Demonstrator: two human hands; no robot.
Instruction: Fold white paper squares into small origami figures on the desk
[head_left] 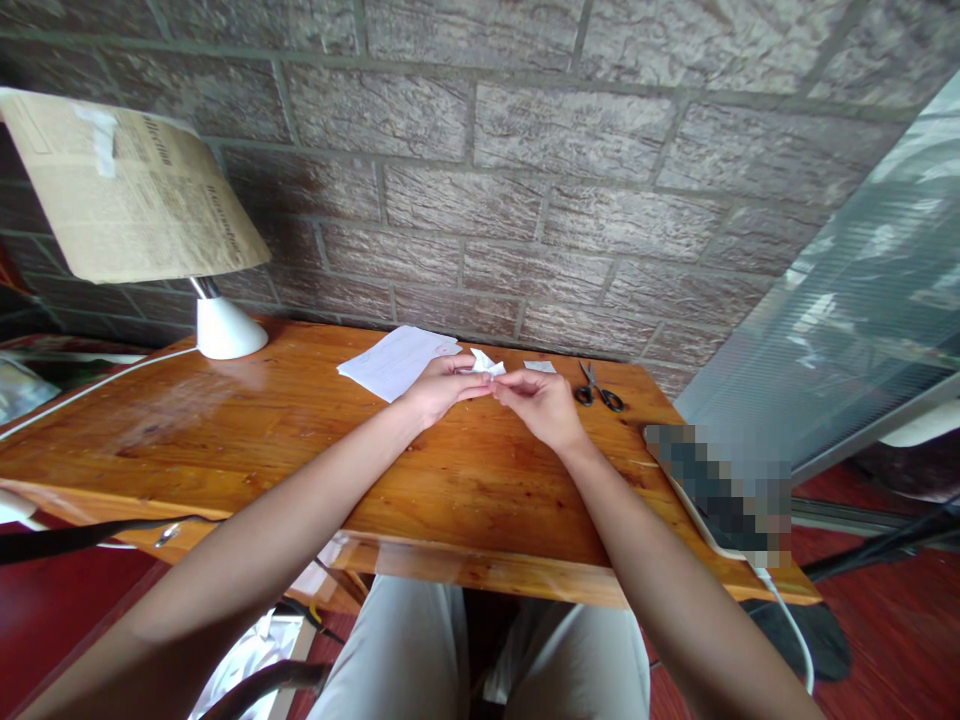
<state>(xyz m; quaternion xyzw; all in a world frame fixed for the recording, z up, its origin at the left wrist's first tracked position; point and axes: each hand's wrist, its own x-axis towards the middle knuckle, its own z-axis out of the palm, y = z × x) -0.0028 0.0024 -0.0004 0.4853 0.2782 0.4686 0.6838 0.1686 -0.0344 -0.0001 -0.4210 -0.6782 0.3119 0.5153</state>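
Though small, white folded paper between left hand and right hand.

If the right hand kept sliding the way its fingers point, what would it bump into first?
Probably the left hand. The right hand points leftward, and both pinch the folded paper between them, fingertips nearly touching, though depth is hard to judge.

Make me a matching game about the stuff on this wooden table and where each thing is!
1 lamp
2 scissors
3 small folded paper
4 flat white sheet

A right of the right hand
B pinched by the left hand and right hand
C far left on the table
D lying beyond the left hand

Pairs: 1-C, 2-A, 3-B, 4-D
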